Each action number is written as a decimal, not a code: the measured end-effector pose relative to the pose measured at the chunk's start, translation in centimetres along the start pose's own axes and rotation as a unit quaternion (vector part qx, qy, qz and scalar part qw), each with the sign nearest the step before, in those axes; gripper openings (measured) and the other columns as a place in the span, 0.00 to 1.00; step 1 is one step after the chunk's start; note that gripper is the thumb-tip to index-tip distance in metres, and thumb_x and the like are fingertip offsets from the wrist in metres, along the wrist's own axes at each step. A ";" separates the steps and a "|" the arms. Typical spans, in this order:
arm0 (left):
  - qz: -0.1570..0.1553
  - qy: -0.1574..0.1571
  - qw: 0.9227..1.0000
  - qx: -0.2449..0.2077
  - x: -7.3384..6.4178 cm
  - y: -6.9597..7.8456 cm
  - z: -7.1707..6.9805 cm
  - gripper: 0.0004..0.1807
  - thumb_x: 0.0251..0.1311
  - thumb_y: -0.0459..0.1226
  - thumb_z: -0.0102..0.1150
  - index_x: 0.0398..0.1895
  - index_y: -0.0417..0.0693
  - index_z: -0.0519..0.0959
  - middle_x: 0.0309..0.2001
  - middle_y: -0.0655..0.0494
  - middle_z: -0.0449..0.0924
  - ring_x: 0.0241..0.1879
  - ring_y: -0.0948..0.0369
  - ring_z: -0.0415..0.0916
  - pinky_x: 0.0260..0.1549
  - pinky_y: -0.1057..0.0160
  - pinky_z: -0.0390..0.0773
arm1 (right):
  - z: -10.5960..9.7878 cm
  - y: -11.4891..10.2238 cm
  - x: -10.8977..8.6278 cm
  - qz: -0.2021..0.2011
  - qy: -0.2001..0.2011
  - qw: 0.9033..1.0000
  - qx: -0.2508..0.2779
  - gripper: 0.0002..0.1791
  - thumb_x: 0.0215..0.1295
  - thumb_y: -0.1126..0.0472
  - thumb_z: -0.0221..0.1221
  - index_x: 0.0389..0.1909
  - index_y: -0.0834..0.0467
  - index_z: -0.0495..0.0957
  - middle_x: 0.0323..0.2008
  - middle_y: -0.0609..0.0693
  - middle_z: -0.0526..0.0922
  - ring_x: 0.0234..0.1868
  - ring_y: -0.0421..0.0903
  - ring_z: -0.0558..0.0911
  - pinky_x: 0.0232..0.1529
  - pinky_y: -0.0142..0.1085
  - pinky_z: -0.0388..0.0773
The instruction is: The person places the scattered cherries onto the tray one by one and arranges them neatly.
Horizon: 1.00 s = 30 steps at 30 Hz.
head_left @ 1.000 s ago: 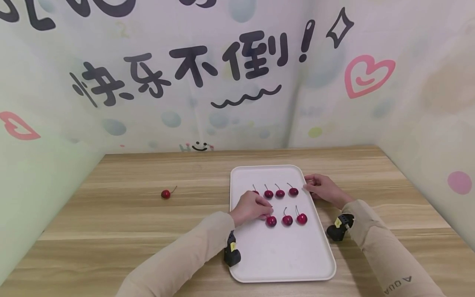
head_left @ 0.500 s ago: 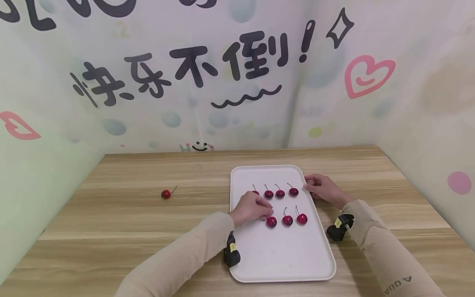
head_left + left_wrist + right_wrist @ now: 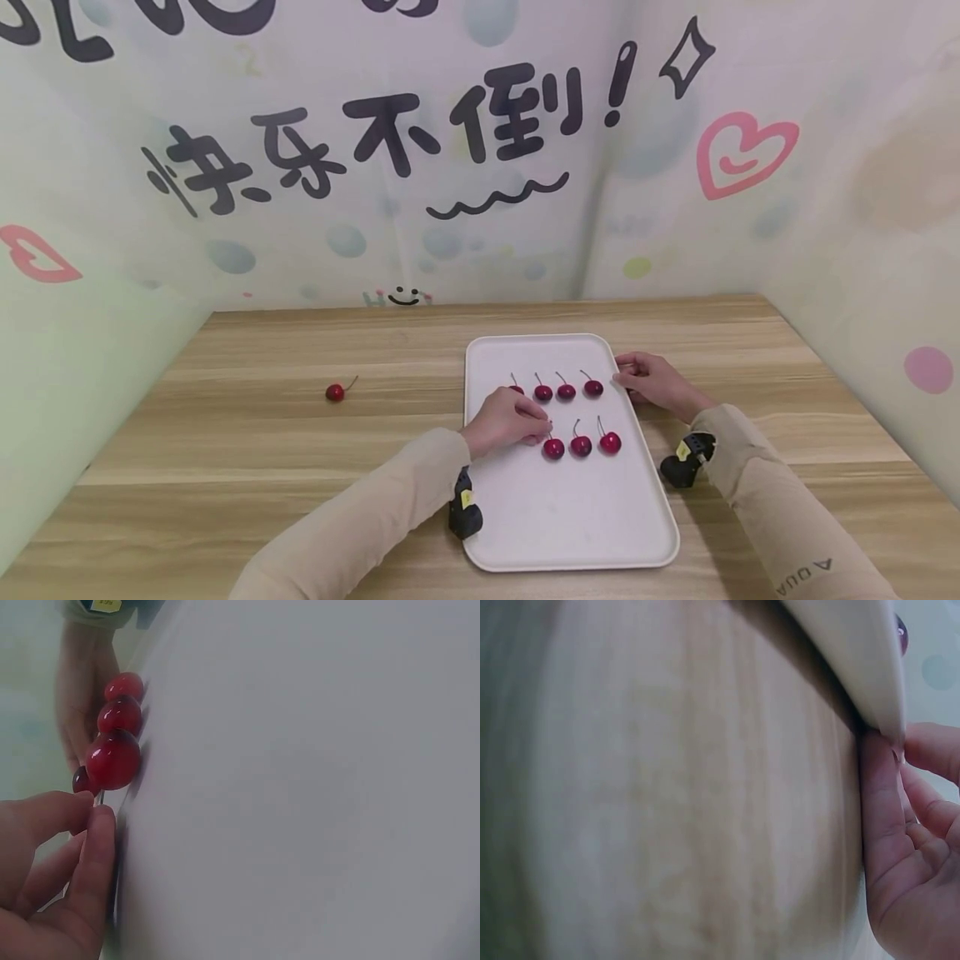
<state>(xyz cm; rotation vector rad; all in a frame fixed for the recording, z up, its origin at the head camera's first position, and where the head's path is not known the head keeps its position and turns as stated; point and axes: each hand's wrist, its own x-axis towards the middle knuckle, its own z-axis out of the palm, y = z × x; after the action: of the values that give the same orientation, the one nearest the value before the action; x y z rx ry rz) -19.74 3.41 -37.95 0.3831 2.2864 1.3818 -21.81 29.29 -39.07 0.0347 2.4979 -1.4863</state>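
Note:
A white tray (image 3: 570,521) lies on the wooden table and bears red cherries with stems in two rows. In the front row are three cherries. My left hand (image 3: 506,421) reaches over the tray's left side and pinches the stem of the leftmost one, a cherry (image 3: 553,449) resting on the tray. The left wrist view shows thumb and finger meeting at the stem just below this cherry (image 3: 112,760). Several cherries form the back row; my left hand partly covers its leftmost cherry (image 3: 517,388). At the tray's right edge, my right hand (image 3: 660,385) grips the rim between thumb and fingers.
A single cherry (image 3: 335,392) with its stem lies on the wooden table (image 3: 247,467), left of the tray. Behind and at both sides rises a printed cloth backdrop (image 3: 337,242). Black wrist cameras hang beneath both sleeves.
The leftmost front-row cherry has shifted slightly right, closer to its neighbour, with my left hand at its stem. My right hand stays on the tray's rim.

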 end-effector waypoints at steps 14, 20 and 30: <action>0.023 -0.003 1.000 -0.001 -1.7 -0.3 -4.2 0.10 0.55 0.38 0.58 0.36 0.41 0.80 0.30 0.51 0.79 0.28 0.62 0.76 0.31 0.67 0.77 | -0.1 0.1 0.0 0.003 0.003 1.000 -0.008 0.24 0.63 0.64 0.50 0.57 0.71 0.60 0.39 0.57 0.72 0.36 0.42 0.75 0.40 0.35 0.76; 0.028 0.026 0.999 -0.026 -3.0 -0.6 -7.0 0.12 0.55 0.39 0.57 0.38 0.39 0.78 0.34 0.46 0.79 0.30 0.61 0.76 0.34 0.65 0.77 | -0.1 0.3 0.1 0.003 0.005 1.000 -0.013 0.24 0.63 0.63 0.51 0.57 0.70 0.60 0.39 0.58 0.72 0.36 0.43 0.75 0.40 0.35 0.76; 0.032 0.109 0.994 0.000 -4.2 -3.2 -11.2 0.13 0.56 0.37 0.56 0.41 0.37 0.77 0.33 0.44 0.79 0.30 0.60 0.76 0.34 0.60 0.77 | 0.1 0.1 0.0 0.000 0.005 1.000 -0.002 0.24 0.63 0.64 0.51 0.57 0.72 0.59 0.39 0.58 0.73 0.36 0.42 0.75 0.40 0.35 0.76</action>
<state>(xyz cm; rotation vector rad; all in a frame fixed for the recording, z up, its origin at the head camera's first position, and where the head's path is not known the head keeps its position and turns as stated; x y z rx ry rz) -21.71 -8.56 -35.31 0.3207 2.4671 1.5213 -21.81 29.29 -39.21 0.0421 2.5087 -1.4852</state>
